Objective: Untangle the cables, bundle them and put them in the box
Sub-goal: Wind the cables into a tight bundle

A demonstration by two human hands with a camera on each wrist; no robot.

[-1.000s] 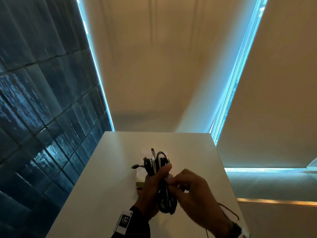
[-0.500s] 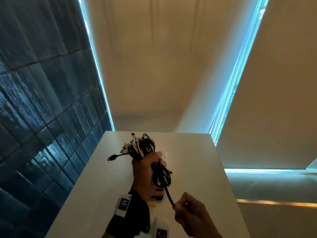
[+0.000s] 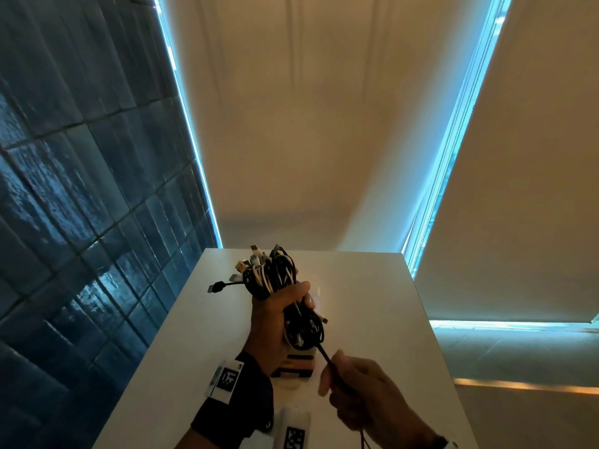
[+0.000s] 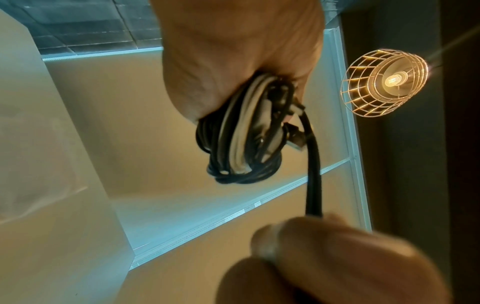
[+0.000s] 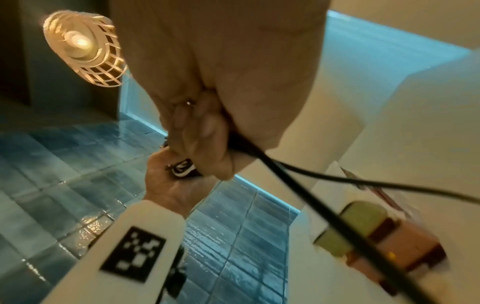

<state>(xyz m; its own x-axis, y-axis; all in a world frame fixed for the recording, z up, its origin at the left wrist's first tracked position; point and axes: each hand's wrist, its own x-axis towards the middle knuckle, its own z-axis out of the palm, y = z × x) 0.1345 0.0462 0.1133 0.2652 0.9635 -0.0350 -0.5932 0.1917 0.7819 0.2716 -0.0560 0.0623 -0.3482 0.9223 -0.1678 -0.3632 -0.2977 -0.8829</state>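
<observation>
1. In the head view, a thick bundle of cables point(image 3: 275, 280), black and white, round and glossy, is held upright above the white, smooth table point(image 3: 372, 303). The left hand point(image 3: 275, 319) is wrapped around the bundle's middle, its fingers clenched on it. Metal plugs are seen sticking out at the top, and one black plug point(image 3: 216, 287) juts out to the left.
2. A single black cable point(image 3: 325, 353) runs taut from the bundle's lower loop to the right hand point(image 3: 363, 393), where it is pinched between thumb and curled fingers.
3. A small orange-and-yellow box point(image 3: 296, 364) lies on the table under the bundle; most of it is hidden by the left hand and cables. The wrist is covered by a dark sleeve point(image 3: 240, 403) carrying a white tag with a black square pattern. The wall to the left is clad in glossy blue tiles point(image 3: 81, 189).
4. In the left wrist view, the bundle's lower loops point(image 4: 244, 135) are seen emerging from the left palm point(image 4: 233, 51), white strands lying among black ones. The black cable point(image 4: 313, 174) drops to the blurred right fingers point(image 4: 324, 246). A wire-cage lamp point(image 4: 384, 82) glows at the right.
5. In the right wrist view, the right hand point(image 5: 221, 102) is seen clenched around the black cable point(image 5: 298, 185), which is blurred and cut off at the frame edge. The bundle is almost wholly hidden behind it. The box point(image 5: 376, 236) is blurred, its lettering unreadable.
</observation>
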